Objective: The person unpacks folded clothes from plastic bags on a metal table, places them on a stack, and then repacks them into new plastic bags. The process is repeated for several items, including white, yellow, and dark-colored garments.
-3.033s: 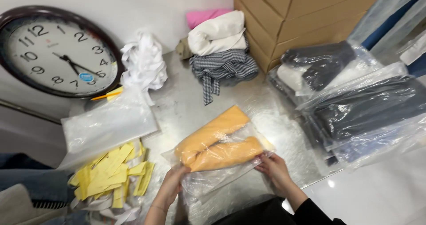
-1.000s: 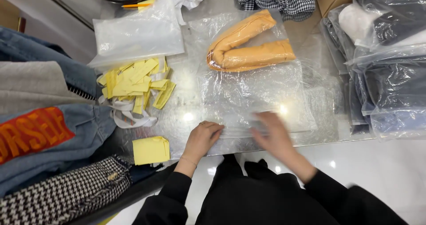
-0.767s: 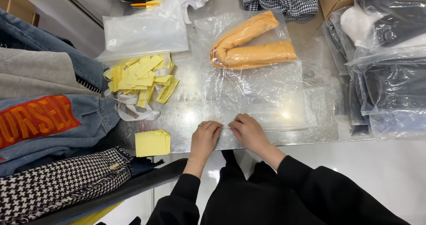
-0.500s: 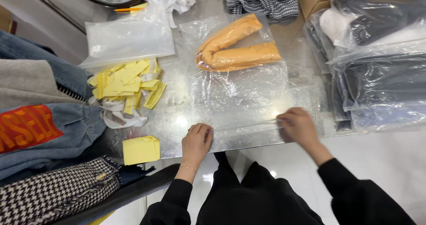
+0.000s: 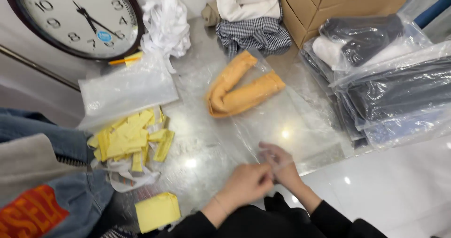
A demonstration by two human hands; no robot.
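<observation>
A folded orange garment (image 5: pixel 239 90) lies inside a large clear plastic bag (image 5: pixel 291 125) spread on the shiny metal table (image 5: pixel 197 163). My left hand (image 5: pixel 246 184) and my right hand (image 5: pixel 279 165) meet at the near open edge of that bag, fingers pinched on the thin plastic. The image is blurred there, so the exact grip is unclear. Both sleeves are black.
Yellow paper slips (image 5: pixel 129 137) are heaped at left, one yellow pad (image 5: pixel 157 212) near the edge. A stack of empty clear bags (image 5: pixel 124 90), a wall clock (image 5: pixel 73 17), bagged dark clothes (image 5: pixel 390 88), cardboard boxes (image 5: pixel 329 3), a checked cloth (image 5: pixel 253 34) and jeans (image 5: pixel 33 172) surround the bag.
My hands were apart along the bag's near edge half a second ago; now they have come together at its middle. The view has tilted up toward the clock.
</observation>
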